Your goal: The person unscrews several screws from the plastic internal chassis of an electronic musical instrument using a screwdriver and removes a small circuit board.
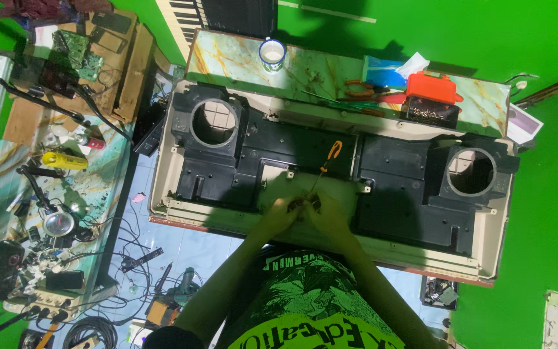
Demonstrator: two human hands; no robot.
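Green walls frame a cluttered bench where an opened casing (330,187) lies; left hand (278,215) and right hand (325,213) meet over its front edge, seemingly pinching a small part, screwdriver (328,161) just beyond.

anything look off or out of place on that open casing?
Nothing looks broken. One oddity: an orange-handled screwdriver lies loose and aslant inside the open casing, just beyond the left hand and right hand. Cables and tools litter the floor at left.
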